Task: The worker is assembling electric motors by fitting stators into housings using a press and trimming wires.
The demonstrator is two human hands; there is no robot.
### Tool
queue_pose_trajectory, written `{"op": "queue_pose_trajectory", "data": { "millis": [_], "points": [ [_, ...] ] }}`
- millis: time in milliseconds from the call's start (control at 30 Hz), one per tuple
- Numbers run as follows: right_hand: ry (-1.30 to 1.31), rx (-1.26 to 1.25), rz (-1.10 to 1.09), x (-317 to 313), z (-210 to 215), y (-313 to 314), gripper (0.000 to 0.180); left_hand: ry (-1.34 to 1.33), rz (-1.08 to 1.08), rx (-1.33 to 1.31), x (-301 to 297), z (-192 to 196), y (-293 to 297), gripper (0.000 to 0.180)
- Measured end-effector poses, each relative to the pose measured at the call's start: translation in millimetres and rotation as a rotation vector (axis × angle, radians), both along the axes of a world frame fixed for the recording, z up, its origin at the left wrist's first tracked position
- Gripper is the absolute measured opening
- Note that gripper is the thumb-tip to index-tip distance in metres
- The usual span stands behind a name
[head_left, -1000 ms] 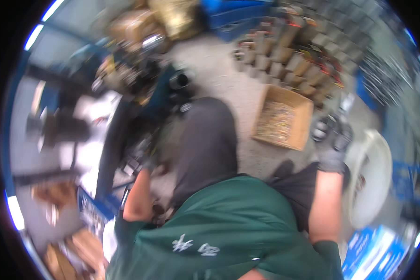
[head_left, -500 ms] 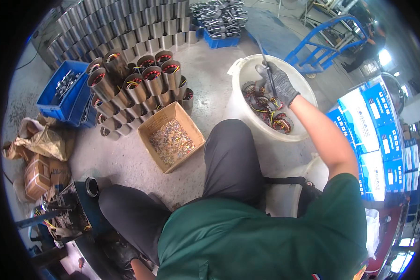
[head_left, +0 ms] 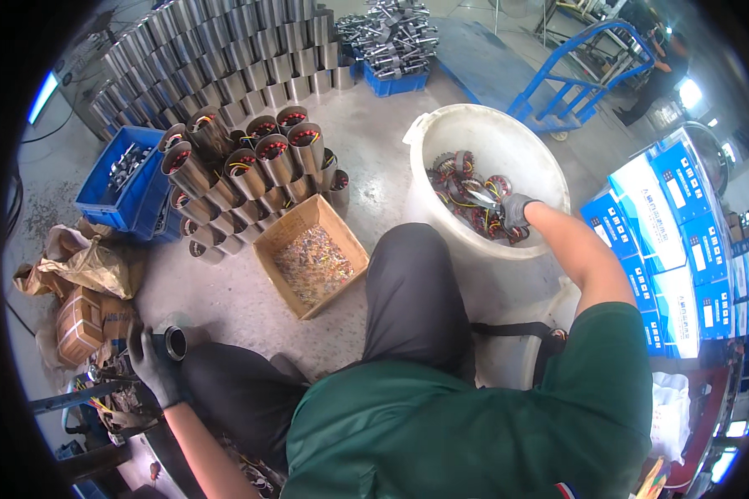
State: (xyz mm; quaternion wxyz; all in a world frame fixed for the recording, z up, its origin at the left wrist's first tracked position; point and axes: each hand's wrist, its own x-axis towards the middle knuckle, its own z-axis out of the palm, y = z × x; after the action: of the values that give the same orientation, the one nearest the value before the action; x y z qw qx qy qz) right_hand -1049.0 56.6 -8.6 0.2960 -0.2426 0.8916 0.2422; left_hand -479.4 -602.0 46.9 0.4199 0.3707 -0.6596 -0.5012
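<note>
Above coils (head_left: 466, 214) — right hand (head_left: 518, 213) gripping tool (head_left: 482, 198); left hand (head_left: 151, 368) beside cylinder (head_left: 193, 335).

fairly bright, even light; a white strip (head_left: 43, 97) glares at upper left; edges bend into black corners.

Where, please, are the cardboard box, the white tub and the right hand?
Cardboard box (head_left: 336, 229): head view, on its inner wall.
White tub (head_left: 501, 140): head view, on its inner wall.
Right hand (head_left: 517, 211): head view, on its glove.
</note>
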Motion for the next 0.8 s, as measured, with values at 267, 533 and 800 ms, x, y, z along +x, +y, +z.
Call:
{"op": "queue_pose_trajectory", "data": {
  "millis": [267,533,800],
  "points": [
    [0.469,-0.683,-0.123,-14,134,-54,0.039,0.247,-0.418,0.058,-162,60,87,0.042],
    [-0.266,-1.887,-0.591,85,170,-234,0.042,0.052,-0.619,0.032,-199,-22,148,0.032],
    [-0.483,-1.746,-0.605,209,80,-378,0.046,0.139,-0.617,0.481,-203,-9,145,0.048]
  ]
}}
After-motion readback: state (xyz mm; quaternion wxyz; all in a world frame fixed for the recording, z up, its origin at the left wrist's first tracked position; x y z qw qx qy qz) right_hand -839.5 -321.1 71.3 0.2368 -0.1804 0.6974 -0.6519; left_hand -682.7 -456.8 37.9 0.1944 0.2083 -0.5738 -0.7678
